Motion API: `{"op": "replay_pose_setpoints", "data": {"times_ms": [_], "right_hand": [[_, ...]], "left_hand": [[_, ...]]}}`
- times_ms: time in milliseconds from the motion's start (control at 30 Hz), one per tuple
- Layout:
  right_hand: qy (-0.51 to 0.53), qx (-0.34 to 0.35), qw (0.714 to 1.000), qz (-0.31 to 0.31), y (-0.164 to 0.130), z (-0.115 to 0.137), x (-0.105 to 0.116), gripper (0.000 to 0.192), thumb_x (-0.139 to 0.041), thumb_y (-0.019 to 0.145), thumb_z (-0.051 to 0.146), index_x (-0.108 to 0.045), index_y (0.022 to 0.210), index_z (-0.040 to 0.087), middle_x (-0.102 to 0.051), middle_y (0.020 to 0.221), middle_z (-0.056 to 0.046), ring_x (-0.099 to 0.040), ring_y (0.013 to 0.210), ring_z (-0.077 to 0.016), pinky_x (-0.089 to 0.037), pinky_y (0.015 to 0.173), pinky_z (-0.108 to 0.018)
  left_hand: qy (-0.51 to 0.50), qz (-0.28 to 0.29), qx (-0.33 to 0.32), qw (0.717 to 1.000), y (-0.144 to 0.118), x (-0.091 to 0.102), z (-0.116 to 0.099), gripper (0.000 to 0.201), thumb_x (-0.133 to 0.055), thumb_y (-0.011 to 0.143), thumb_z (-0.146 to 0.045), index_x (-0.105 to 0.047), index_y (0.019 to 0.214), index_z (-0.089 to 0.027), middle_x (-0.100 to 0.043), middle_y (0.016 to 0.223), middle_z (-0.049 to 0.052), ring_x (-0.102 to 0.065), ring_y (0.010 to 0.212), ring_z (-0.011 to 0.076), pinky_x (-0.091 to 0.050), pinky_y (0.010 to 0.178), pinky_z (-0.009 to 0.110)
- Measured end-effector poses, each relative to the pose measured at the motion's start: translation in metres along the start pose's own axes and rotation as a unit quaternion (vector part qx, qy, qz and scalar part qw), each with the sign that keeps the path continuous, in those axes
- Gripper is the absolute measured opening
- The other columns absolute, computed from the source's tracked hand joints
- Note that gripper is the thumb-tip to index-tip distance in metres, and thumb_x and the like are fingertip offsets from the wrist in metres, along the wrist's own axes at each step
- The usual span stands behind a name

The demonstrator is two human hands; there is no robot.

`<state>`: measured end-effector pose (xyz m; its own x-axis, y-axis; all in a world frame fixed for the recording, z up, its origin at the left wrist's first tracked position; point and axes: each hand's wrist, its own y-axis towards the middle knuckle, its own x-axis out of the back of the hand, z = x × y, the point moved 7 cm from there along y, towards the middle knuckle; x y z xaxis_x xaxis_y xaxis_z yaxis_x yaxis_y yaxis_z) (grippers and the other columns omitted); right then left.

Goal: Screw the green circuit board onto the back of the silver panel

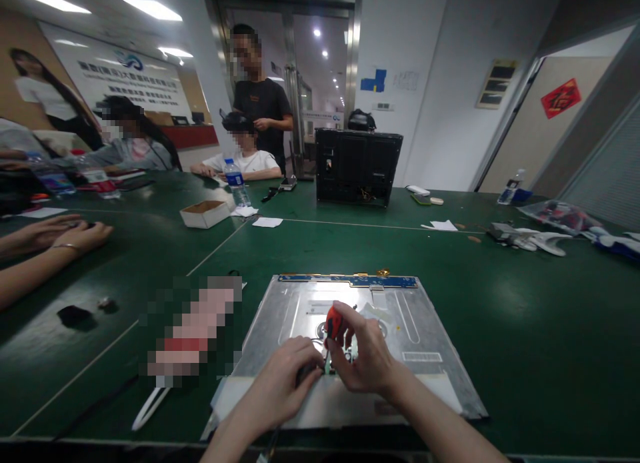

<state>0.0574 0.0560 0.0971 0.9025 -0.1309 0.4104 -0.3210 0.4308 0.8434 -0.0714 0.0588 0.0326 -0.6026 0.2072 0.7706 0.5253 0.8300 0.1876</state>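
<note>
A metal-backed display panel [300, 316] lies flat in front of me, with a narrow blue circuit board [350, 282] along its far edge. Upright over the panel's middle is a screwdriver [331, 321] with a red and black handle, gripped by the fingers of my right hand [367, 353]. Its shaft points down at a small green board [328, 365], mostly covered by my hands. My left hand [287, 376] rests beside that spot, fingers curled together near the screwdriver's tip. Whatever those fingers may pinch is hidden.
A blurred pinkish item with a white loop [150, 406] lies left of the panel. Beyond are an open box [204, 214], a water bottle [237, 183] and a black monitor casing [357, 166]. A co-worker's hands [75, 236] are at far left; other people are behind.
</note>
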Motion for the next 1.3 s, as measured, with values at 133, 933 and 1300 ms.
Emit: {"op": "replay_pose_setpoints", "data": {"times_ms": [133, 933, 1300], "right_hand": [[-0.006, -0.002, 1.0, -0.009, -0.001, -0.0011, -0.001, 0.058, -0.049, 0.085, 0.016, -0.029, 0.139, 0.018, -0.066, 0.082, -0.003, -0.056, 0.052, -0.0114, -0.046, 0.045, -0.022], [-0.019, 0.012, 1.0, -0.02, -0.0009, 0.0004, -0.0003, 0.056, -0.05, 0.087, 0.02, -0.028, 0.139, 0.02, -0.065, 0.079, -0.001, -0.054, 0.05, -0.0108, -0.044, 0.045, -0.022], [-0.014, 0.002, 1.0, -0.003, -0.0017, 0.0004, -0.0001, 0.063, -0.048, 0.083, 0.015, -0.025, 0.142, 0.017, -0.068, 0.084, -0.004, -0.058, 0.053, -0.0116, -0.048, 0.047, -0.023]], "left_hand": [[0.001, -0.007, -0.009, 1.0, -0.0007, -0.0005, 0.001, 0.015, -0.05, 0.085, -0.014, -0.063, 0.089, -0.021, -0.065, 0.091, 0.005, -0.06, 0.088, 0.0212, -0.047, 0.079, 0.032], [-0.012, -0.01, -0.025, 1.0, -0.0004, 0.0009, -0.0007, 0.016, -0.049, 0.087, -0.016, -0.063, 0.09, -0.02, -0.065, 0.091, 0.005, -0.06, 0.088, 0.0209, -0.048, 0.079, 0.033], [-0.003, -0.014, -0.027, 1.0, -0.0007, 0.0015, -0.0041, 0.015, -0.049, 0.087, -0.015, -0.063, 0.09, -0.02, -0.065, 0.089, 0.005, -0.06, 0.087, 0.0207, -0.048, 0.078, 0.033]]}}
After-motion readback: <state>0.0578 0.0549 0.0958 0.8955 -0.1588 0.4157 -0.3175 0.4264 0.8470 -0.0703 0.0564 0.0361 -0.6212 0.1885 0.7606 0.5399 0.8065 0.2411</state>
